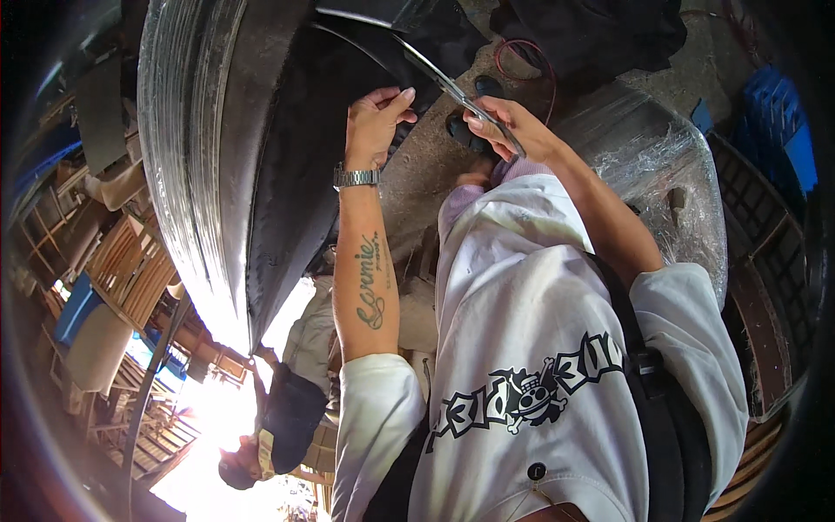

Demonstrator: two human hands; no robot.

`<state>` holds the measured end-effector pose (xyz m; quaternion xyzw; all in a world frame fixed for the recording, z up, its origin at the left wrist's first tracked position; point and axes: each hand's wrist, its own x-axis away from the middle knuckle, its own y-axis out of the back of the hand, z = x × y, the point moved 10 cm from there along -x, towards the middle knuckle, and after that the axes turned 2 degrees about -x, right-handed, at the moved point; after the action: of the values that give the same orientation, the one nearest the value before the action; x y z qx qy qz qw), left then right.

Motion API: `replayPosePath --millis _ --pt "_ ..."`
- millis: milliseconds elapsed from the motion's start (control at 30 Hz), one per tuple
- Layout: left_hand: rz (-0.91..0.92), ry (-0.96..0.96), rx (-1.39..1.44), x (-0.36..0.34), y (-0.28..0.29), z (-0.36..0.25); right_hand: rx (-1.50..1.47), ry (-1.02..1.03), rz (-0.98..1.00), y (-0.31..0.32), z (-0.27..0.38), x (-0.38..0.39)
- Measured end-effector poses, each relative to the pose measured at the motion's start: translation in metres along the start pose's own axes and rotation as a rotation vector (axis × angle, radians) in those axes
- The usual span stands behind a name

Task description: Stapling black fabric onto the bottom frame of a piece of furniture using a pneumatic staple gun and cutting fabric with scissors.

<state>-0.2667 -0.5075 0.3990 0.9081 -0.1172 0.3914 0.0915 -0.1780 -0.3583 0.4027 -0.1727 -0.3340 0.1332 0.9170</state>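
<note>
Metal scissors [446, 84], blades apart, sit in the curled right hand [513, 124].

Script [369, 287] marks the left forearm [355, 228]; lettering [498, 396] (black) the white shirt [531, 313].

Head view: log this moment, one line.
left hand: at black fabric, grip unclear | right hand: holding scissors | scissors: blades at black fabric | co-worker: lower left of view

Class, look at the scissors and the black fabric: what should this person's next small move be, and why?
Probably a gentle closing of the scissors on the black fabric: they appear open against it, the right hand grips them, and the left hand sits by the fabric's edge, clear of the cutting end.
</note>
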Motion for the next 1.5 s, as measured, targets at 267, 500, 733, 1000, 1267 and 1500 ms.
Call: replayPosePath --millis 267,500,733,1000,1267,1500 --pt "0.013 0.023 -0.051 -0.002 -0.006 -0.006 0.008 -0.008 -0.007 0.011 0.003 -0.005" --pt "0.043 0.049 -0.021 0.009 0.001 0.007 -0.002 0.061 -0.065 0.015 0.0 -0.003" --pt "0.109 0.043 0.014 0.024 0.005 0.013 -0.018 0.098 -0.086 -0.007 -0.007 -0.008" --pt "0.192 -0.023 -0.074 0.051 0.038 0.022 -0.001 0.146 -0.149 -0.054 -0.027 0.003" --pt "0.198 -0.883 -0.999 0.15 0.017 -0.045 0.196 0.26 -0.399 -0.069 -0.107 0.098" --pt "-0.154 -1.324 -1.489 0.173 0.017 -0.144 0.307 0.217 -0.841 -0.05 -0.149 0.228"
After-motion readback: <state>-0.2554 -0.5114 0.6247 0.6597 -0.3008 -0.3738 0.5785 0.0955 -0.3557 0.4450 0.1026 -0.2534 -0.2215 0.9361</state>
